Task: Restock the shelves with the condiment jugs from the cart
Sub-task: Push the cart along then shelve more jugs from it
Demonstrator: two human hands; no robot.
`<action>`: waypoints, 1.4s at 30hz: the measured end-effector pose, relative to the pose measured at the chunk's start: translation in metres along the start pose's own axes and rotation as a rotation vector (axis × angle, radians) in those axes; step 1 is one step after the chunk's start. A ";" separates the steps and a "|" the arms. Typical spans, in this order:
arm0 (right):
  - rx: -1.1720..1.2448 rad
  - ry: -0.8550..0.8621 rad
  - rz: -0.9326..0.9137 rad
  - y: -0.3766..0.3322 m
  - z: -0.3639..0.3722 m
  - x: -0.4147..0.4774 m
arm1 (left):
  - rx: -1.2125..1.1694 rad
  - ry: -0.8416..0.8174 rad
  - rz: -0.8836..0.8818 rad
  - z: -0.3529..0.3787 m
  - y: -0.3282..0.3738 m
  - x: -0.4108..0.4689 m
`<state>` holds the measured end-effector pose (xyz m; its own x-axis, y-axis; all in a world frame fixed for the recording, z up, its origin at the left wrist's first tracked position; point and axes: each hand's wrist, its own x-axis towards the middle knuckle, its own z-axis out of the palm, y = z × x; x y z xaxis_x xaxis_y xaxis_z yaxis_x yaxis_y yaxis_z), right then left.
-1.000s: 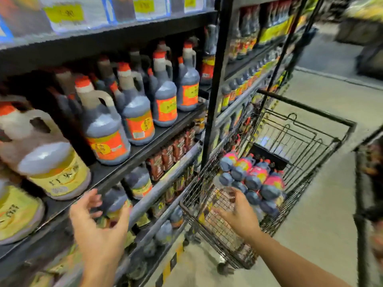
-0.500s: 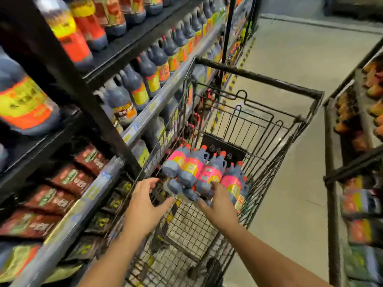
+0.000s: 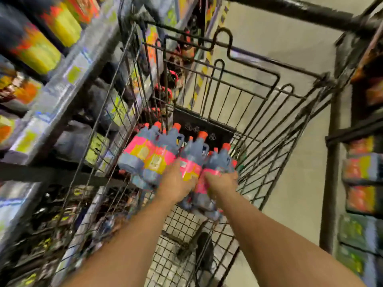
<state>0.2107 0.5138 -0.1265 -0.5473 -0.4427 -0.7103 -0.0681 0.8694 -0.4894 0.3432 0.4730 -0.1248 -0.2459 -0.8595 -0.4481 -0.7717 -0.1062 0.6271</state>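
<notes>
Jugs point(image 3: 163, 154) piled at the cart's point(image 3: 248, 83) far end. Left hand point(image 3: 176, 183) and right hand point(image 3: 219, 181) each clamped on a jug. Stocked shelves point(image 3: 62, 90) close left; wire wall between.

Dark wire-mesh metal cart point(image 3: 244, 94); glossy plastic jugs point(image 3: 192, 156), paper-like labels.

Honestly nothing's readable here, the jug labels point(image 3: 157, 156) and the shelf price tags point(image 3: 73, 74) are just blurry colour blobs, no legible words or numbers.
</notes>
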 end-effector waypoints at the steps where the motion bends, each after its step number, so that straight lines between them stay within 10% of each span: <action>1: 0.049 -0.015 0.017 0.013 0.010 0.018 | 0.036 0.012 -0.013 0.005 0.001 0.007; 8: 0.139 -0.084 0.233 0.009 0.005 0.022 | 0.451 0.010 -0.098 0.022 0.000 0.026; 21: 0.030 0.127 0.047 0.009 -0.004 0.017 | 0.749 0.206 -0.169 0.052 -0.001 0.034; 31: 0.190 0.095 -0.399 -0.007 -0.030 -0.028 | -0.148 0.266 -0.087 -0.002 -0.003 -0.019; 42: 0.177 -0.026 -0.869 -0.045 -0.034 -0.205 | -0.439 0.563 0.009 -0.122 -0.018 -0.181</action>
<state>0.2976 0.5734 0.0586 -0.3425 -0.9375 -0.0615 -0.3197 0.1779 -0.9307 0.4733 0.5696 0.0225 0.1804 -0.9764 -0.1190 -0.4342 -0.1877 0.8810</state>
